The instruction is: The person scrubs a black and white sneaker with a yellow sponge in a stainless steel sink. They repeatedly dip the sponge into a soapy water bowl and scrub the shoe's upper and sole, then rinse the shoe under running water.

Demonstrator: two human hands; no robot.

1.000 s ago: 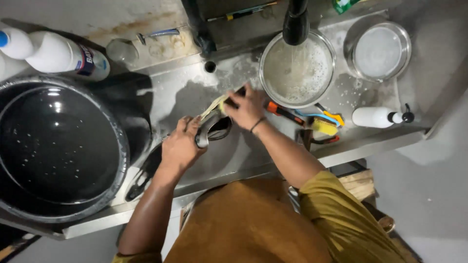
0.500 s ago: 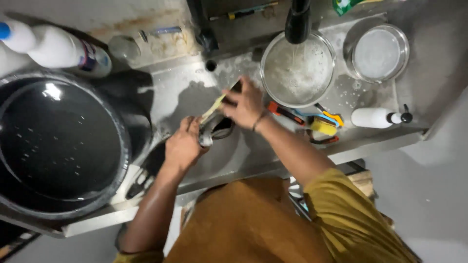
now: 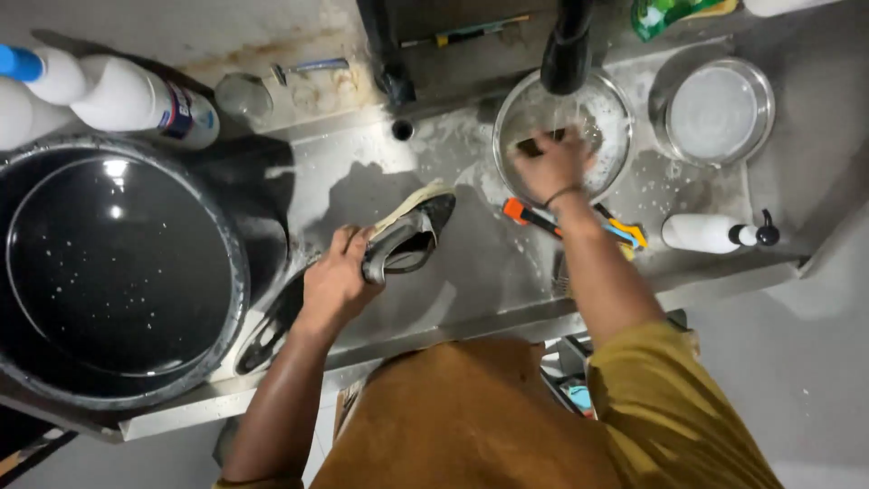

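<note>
While the left hand grips a dark shoe over the wet worktop, fingers wrapped round its heel, the right hand clutches a dark brush inside the steel bowl.

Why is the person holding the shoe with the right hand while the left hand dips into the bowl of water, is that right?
Not quite: the hands are swapped. In the head view the left hand holds the shoe over the sink, and the right hand dips into the bowl of water.
</note>
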